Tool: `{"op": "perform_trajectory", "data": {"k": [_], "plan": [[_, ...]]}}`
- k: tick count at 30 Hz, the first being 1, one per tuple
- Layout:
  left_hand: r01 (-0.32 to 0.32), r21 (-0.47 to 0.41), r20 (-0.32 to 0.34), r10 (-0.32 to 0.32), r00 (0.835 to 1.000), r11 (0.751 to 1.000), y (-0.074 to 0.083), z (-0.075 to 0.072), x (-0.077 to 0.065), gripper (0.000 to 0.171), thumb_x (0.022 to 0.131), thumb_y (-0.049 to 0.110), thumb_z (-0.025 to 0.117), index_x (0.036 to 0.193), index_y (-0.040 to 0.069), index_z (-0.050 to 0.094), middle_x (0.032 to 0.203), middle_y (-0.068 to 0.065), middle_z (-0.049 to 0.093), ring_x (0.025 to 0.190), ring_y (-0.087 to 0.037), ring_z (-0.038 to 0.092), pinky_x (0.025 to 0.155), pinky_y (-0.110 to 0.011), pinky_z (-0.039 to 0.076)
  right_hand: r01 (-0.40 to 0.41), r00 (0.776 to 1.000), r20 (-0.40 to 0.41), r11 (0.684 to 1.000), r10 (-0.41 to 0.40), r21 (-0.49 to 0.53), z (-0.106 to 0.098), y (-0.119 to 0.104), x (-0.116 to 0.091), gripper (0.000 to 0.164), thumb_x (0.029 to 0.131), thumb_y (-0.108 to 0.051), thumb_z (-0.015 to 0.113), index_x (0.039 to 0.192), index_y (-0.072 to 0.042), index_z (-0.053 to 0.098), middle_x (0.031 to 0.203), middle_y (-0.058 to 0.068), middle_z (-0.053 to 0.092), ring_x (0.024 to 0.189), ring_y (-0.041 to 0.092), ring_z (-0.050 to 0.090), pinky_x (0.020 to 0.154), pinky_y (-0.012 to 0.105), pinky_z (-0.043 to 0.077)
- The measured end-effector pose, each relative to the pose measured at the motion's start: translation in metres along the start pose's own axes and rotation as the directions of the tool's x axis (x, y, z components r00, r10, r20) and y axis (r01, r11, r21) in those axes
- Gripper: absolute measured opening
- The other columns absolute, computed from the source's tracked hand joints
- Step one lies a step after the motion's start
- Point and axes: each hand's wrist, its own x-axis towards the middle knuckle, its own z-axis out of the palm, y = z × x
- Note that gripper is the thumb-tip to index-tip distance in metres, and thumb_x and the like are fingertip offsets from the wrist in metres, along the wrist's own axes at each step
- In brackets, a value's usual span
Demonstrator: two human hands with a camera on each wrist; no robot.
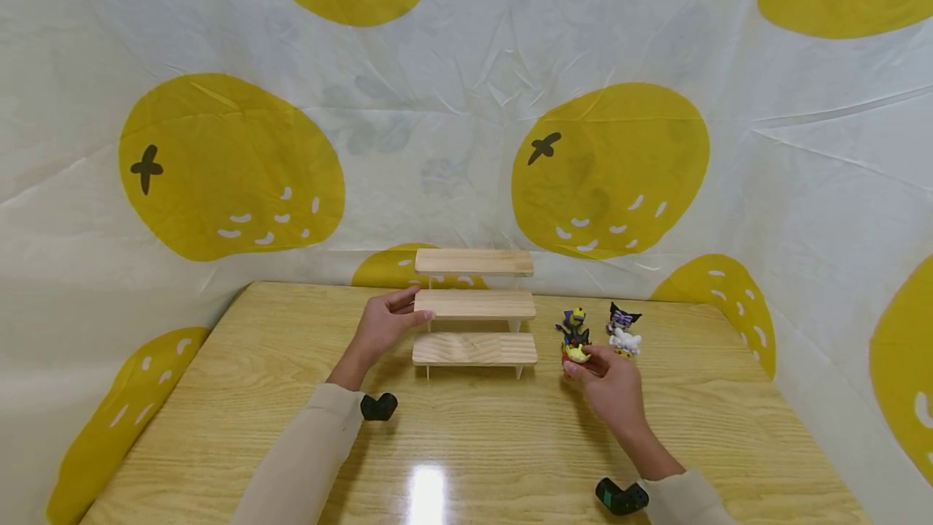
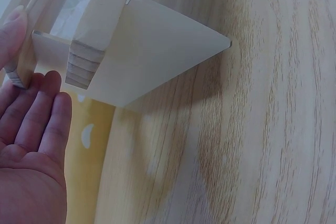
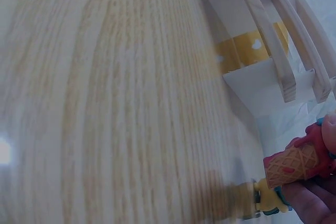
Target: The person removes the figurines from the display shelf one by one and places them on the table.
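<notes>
A three-tier wooden display stand (image 1: 475, 349) with white side panels (image 2: 163, 40) stands near the back of the table. My left hand (image 1: 382, 324) holds the left end of one of its boards, thumb on one face and fingers on the other. Right of the stand, my right hand (image 1: 615, 390) pinches a small figurine (image 1: 577, 354) with a yellow top. In the right wrist view its base is a waffle ice-cream cone (image 3: 294, 165) under red drips. The held figurine is raised off the table, beside a standing yellow figurine (image 3: 270, 198).
Several small figurines stand at the back right, among them a black-and-purple one (image 1: 622, 317) and a white one (image 1: 625, 340). The wooden table (image 1: 503, 444) meets a white curtain (image 1: 437, 144) with yellow fruit prints behind it and at both sides.
</notes>
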Motion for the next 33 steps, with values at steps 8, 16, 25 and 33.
{"op": "perform_trajectory", "data": {"k": [8, 16, 25, 33], "plan": [[0.005, 0.011, -0.004, -0.005, 1.000, 1.000, 0.001, 0.000, -0.002, 0.072, 0.090, 0.031, 0.084, 0.152, 0.010, 0.055, 0.158, -0.010, 0.054, 0.145, -0.035, 0.052, 0.116, -0.048, 0.050, 0.011, 0.999, 0.048, 1.000, -0.010, -0.021, 0.003, 0.004, -0.001, 0.042, 0.094, -0.004, 0.076, 0.130, 0.015, 0.064, 0.125, 0.035, 0.069, 0.112, 0.045, 0.072, 0.080, 0.030, 0.066], [0.006, 0.009, -0.001, -0.006, 1.000, 1.000, -0.001, 0.000, -0.002, 0.071, 0.091, 0.030, 0.084, 0.153, 0.010, 0.054, 0.158, -0.010, 0.053, 0.146, -0.035, 0.051, 0.118, -0.049, 0.049, 0.008, 0.998, 0.062, 0.999, -0.006, -0.032, 0.005, 0.007, -0.001, 0.041, 0.094, -0.005, 0.077, 0.129, 0.012, 0.065, 0.121, 0.033, 0.071, 0.111, 0.042, 0.074, 0.079, 0.028, 0.066], [0.007, 0.010, 0.001, -0.007, 1.000, 1.000, -0.001, -0.001, -0.002, 0.072, 0.090, 0.031, 0.084, 0.153, 0.011, 0.054, 0.159, -0.008, 0.053, 0.146, -0.034, 0.051, 0.118, -0.048, 0.049, 0.005, 0.997, 0.074, 1.000, -0.004, -0.017, 0.008, 0.011, 0.001, 0.041, 0.093, -0.004, 0.077, 0.129, 0.012, 0.066, 0.121, 0.032, 0.072, 0.111, 0.040, 0.074, 0.077, 0.017, 0.062], [0.009, 0.008, 0.002, -0.009, 1.000, 1.000, 0.000, -0.001, -0.002, 0.071, 0.091, 0.030, 0.084, 0.153, 0.011, 0.054, 0.159, -0.008, 0.052, 0.147, -0.035, 0.051, 0.118, -0.048, 0.049, 0.014, 0.996, 0.087, 0.999, -0.010, -0.041, 0.008, 0.011, -0.001, 0.039, 0.093, -0.004, 0.077, 0.127, 0.011, 0.066, 0.120, 0.030, 0.073, 0.110, 0.039, 0.073, 0.080, 0.026, 0.065]]}}
